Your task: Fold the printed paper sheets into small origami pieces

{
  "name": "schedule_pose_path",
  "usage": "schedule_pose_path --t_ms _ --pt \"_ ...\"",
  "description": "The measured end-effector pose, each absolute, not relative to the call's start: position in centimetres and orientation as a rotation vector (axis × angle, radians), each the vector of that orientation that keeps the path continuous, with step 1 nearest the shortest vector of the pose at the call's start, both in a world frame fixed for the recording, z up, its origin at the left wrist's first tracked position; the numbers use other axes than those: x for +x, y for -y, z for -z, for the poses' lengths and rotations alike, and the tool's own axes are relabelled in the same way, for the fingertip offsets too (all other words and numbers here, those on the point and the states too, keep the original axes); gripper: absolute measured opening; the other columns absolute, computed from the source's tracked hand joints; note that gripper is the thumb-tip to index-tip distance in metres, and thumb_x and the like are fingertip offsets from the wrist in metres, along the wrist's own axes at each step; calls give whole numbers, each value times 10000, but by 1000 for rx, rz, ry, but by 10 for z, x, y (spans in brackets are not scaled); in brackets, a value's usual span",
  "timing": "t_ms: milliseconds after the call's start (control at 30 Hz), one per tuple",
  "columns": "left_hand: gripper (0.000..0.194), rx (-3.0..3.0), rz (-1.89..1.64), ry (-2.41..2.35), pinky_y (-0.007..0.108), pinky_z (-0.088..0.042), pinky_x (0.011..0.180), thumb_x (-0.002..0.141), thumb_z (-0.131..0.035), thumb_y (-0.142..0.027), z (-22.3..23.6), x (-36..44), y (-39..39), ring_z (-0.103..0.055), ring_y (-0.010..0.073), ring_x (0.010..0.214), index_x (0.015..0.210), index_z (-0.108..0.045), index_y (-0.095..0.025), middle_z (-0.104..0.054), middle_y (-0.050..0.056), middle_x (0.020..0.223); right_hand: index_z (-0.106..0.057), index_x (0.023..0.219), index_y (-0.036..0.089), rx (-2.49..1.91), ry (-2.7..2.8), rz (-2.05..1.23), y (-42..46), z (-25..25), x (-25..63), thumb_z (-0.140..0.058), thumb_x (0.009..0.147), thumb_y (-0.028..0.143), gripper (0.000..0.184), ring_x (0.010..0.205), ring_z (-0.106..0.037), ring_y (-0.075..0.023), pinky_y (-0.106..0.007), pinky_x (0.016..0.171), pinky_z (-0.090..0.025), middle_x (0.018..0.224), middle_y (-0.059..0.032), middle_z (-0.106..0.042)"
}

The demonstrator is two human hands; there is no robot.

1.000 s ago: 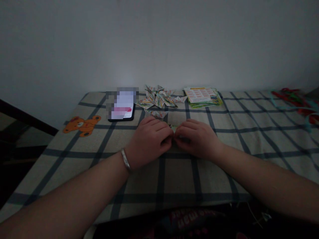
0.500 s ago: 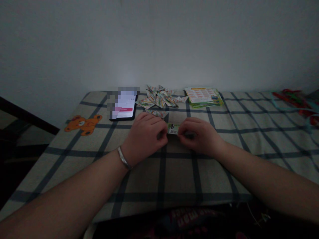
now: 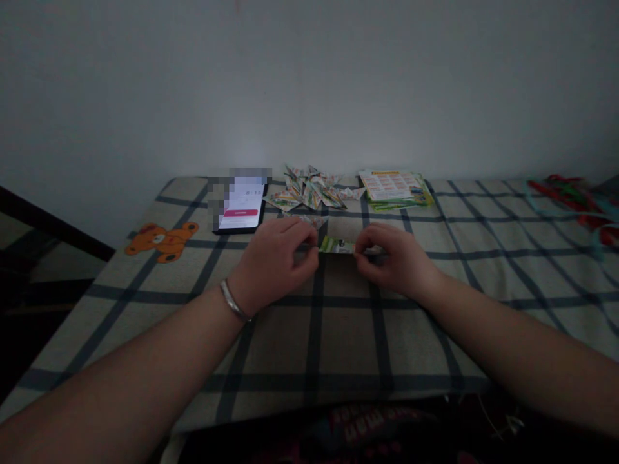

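Note:
Between my hands is a small piece of green and white printed paper (image 3: 337, 245), held just above the checked tablecloth. My left hand (image 3: 283, 254), with a silver bangle on its wrist, pinches the left end of the paper between thumb and fingers. At the other end, my right hand (image 3: 391, 259) is closed in a pinch on the paper's right edge. Just behind my hands lie several folded printed paper pieces (image 3: 312, 191), pointed in shape. One more folded piece (image 3: 314, 222) lies nearer, partly covered by my left hand.
A phone with a lit screen (image 3: 242, 203) lies on the left, near an orange bear cut-out (image 3: 162, 241). A stack of printed leaflets (image 3: 396, 189) sits at the back right. Red and pale blue strips (image 3: 570, 196) lie far right on the checked tablecloth (image 3: 348, 335). A wall rises behind.
My hands have moved slightly apart, the left one to the left and the right one to the right. More of the paper's printed face shows between them.

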State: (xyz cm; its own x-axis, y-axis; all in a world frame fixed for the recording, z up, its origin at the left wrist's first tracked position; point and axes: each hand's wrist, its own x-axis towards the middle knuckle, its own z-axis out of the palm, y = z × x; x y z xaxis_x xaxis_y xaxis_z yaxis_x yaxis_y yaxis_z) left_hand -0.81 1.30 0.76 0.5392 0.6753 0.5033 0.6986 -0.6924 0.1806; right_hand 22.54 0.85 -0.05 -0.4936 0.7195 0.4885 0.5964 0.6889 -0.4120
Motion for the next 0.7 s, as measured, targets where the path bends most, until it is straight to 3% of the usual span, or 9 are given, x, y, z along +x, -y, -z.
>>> schedule_pose_path --t_ms 100,267,700 --pt "152 -2796 799 1092 361 -430 821 885 -551 -301 -7 -5 -9 -594 213 884 890 -630 -170 -674 51 908 -567 782 198 -985 2278 -242 -6 0 223 -564 742 125 83 736 -557 -150 -261 662 -411 758 -9 -605" --pt "151 -2773 744 995 364 -433 832 893 -564 -255 -4 2 -5 -592 206 833 803 -656 -175 -675 36 825 -587 796 195 -965 2313 -146 -5 0 220 -557 747 132 85 744 -571 -161 -269 668 -422 776 -22 -621" --pt "144 -2841 688 983 270 -448 666 903 -534 -233 -5 -5 -6 -606 166 767 834 -648 -176 -651 18 831 -601 784 192 -961 2419 -124 -10 -1 228 -559 740 132 85 772 -565 -177 -284 698 -429 786 -29 -630"
